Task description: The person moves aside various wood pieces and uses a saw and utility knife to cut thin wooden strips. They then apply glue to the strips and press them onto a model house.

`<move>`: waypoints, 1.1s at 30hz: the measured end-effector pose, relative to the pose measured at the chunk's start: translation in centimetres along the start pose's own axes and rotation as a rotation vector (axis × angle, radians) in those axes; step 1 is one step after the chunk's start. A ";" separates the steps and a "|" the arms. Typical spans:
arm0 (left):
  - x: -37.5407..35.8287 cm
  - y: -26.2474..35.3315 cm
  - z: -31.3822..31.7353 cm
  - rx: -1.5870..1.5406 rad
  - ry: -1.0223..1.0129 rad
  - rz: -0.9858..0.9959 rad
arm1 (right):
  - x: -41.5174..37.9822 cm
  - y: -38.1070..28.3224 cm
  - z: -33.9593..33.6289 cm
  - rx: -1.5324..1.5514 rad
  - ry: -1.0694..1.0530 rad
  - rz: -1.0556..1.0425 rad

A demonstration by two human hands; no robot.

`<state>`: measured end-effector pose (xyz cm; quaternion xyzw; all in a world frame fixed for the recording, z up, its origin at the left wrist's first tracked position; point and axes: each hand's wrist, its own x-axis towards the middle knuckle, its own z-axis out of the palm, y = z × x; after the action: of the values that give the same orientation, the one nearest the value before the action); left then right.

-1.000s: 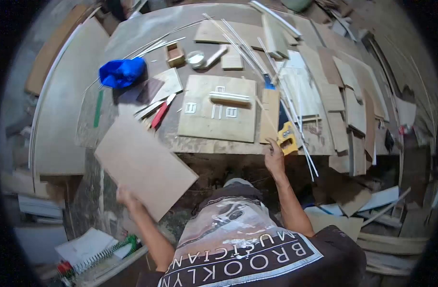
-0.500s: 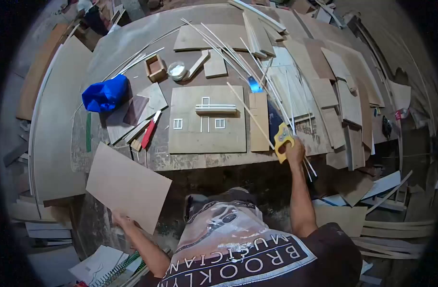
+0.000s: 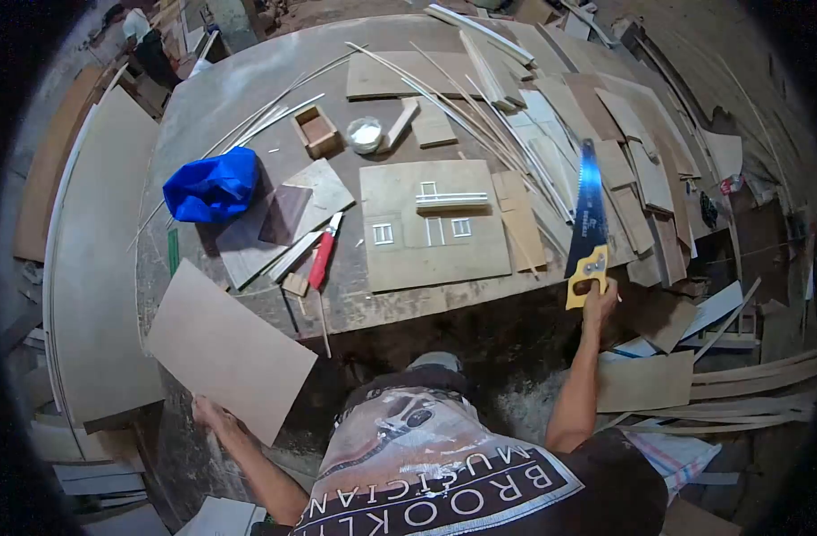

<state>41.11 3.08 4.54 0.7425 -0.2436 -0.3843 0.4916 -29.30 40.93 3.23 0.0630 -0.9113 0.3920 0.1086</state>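
My left hand (image 3: 214,416) grips the lower edge of a thin rectangular wooden sheet (image 3: 234,348), which is tilted at the table's front left. Out to the right, my right hand (image 3: 602,302) is closed around the yellow handle of a handsaw (image 3: 590,228). Its dark blade points away from me over the table edge and the strips. Between the hands lies a wooden panel (image 3: 400,268) bearing small white window and door frames and a white ledge (image 3: 451,202). A red utility knife (image 3: 322,259) rests left of that panel, beyond the held sheet.
The worktable (image 3: 355,314) also carries a blue cloth bundle (image 3: 210,185), a small wooden box (image 3: 316,132) and a tub of white material (image 3: 365,134). Long thin strips (image 3: 462,114) cross its middle. Board offcuts (image 3: 636,192) crowd the right side. A large panel (image 3: 100,259) leans at left.
The handsaw has come up off the strips and swung right in my right hand, its blade now fully visible. The wooden sheet stays in my left hand, slightly turned. The camera view has shifted.
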 end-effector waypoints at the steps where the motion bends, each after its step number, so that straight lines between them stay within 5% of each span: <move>1: 1.7 -0.1 0.0 -0.035 -0.017 0.014 | -2.2 -0.5 -0.1 0.084 -0.015 0.110; 4: 6.0 0.1 -0.7 -0.092 -0.058 0.051 | -6.9 -0.8 0.7 0.377 -0.058 0.390; 8: 10.2 0.3 -0.4 -0.093 -0.137 0.062 | -12.5 -2.5 0.6 0.794 -0.064 0.449; 14: 14.1 0.1 -1.9 0.232 -0.059 0.115 | -12.0 -5.2 0.8 0.766 -0.031 0.450; 17: 12.3 0.1 -1.8 0.049 -0.033 0.021 | -8.9 -5.6 1.6 0.577 -0.029 0.363; 24: 7.3 0.2 -0.2 0.010 0.000 0.046 | -5.3 -8.6 4.9 1.014 -0.114 0.310; 29: 5.3 -0.2 1.8 0.103 0.041 -0.012 | -4.8 -8.0 5.0 1.000 -0.141 0.270; 33: 8.7 -2.5 1.3 0.160 0.015 -0.014 | -3.4 -7.1 4.1 0.687 -0.117 0.146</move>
<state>45.10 -3.09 -0.92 0.7838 -0.2647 -0.3616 0.4299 -25.18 33.22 4.61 0.0528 -0.7330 0.6782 0.0002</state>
